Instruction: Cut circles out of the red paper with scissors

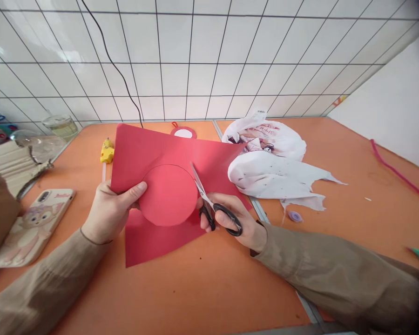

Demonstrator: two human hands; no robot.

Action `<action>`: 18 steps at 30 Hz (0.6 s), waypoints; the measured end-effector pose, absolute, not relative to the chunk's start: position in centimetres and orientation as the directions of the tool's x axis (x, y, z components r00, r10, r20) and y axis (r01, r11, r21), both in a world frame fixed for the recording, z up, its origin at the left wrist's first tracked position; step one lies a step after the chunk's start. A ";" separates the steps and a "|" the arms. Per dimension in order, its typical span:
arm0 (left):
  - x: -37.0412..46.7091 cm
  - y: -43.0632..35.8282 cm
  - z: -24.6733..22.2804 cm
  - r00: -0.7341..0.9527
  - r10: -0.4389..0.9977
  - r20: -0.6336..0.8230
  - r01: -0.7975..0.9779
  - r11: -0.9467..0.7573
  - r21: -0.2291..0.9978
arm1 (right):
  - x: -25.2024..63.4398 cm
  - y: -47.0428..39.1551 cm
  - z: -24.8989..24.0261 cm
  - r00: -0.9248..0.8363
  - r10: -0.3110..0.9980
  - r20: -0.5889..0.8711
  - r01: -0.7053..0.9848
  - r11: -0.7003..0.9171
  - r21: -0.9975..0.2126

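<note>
My left hand (113,204) pinches a large red sheet (153,149) by its left side, thumb on top. A round red shape (169,195) shows in the middle of the sheet, its lower edge cut free and its upper edge marked by a thin curved line. In my right hand (239,218) are black-handled scissors (204,193), with fingers through the handles. The blades are slightly apart and lie at the right edge of the circle, pointing up and left. A lower flap of the sheet hangs below the circle.
Behind the sheet lies a small red ring with a white centre (183,133). A white plastic bag (272,167) is at the right, a purple roll (295,216) beside it. At the left are a phone (38,223), a yellow glue gun (107,151) and a glass (61,127).
</note>
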State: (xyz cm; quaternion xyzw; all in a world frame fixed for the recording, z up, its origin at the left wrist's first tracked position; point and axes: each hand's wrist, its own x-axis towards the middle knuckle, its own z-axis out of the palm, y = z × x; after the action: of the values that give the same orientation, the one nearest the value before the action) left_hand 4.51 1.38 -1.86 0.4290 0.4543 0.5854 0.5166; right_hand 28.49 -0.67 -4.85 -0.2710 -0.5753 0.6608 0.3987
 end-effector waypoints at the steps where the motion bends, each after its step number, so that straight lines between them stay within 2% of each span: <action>1: 4.5 1.3 -1.9 -0.110 0.993 0.037 -0.208 -0.060 0.976 | 28.5 -0.7 -4.8 -0.536 0.839 0.098 -0.203 -0.015 -0.979; 11: 4.5 1.2 -1.9 -0.116 0.993 0.033 -0.132 -0.049 0.990 | 28.4 -0.6 -4.1 -0.532 0.845 0.055 -0.100 0.002 -0.995; 18: 4.3 1.2 -2.4 -0.099 0.994 0.037 -0.101 -0.047 0.994 | 28.4 -0.6 -3.8 -0.529 0.847 0.063 -0.089 0.018 -0.996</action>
State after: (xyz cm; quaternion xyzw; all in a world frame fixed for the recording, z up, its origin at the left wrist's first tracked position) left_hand 4.34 1.16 -2.42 0.4591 0.4866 0.5591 0.4897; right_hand 28.37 -0.61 -3.80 -0.3112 -0.6084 0.6278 0.3727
